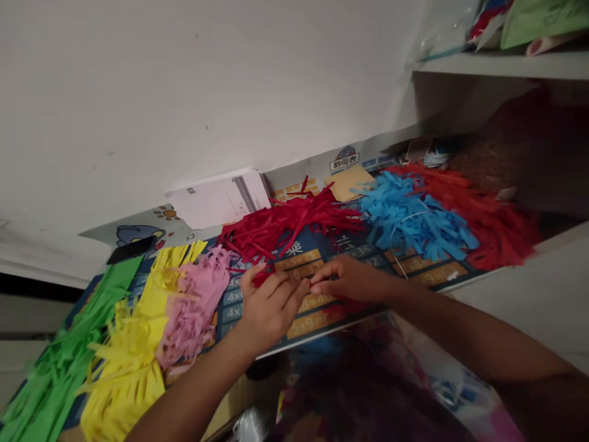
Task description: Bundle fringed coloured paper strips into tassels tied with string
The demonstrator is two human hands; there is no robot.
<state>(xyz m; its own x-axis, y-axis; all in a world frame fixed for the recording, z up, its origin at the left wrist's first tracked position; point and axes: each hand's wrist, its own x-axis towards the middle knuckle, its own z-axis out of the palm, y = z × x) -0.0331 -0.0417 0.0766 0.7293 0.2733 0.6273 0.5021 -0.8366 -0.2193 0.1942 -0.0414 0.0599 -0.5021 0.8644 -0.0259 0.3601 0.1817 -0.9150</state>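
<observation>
Over a printed mat (234, 313), my left hand (273, 301) is closed, with red tissue paper (262, 277) showing beside its thumb. My right hand (350, 279) meets it fingertip to fingertip and pinches a small red bit of the same paper. How the piece is folded between the fingers is hidden. Just behind both hands lies a crimson fringed paper tassel (294, 221). To the right of it is a blue fringed tassel (414, 215), with a thin white string across it.
An orange-red tassel (488, 221) lies at the far right. Pink (197, 307), yellow (133, 362) and green fringed paper (59, 362) spread on the left. A white stack (216, 199) and a tan paper square (347, 182) are near the wall; a shelf (501, 64) overhangs the right.
</observation>
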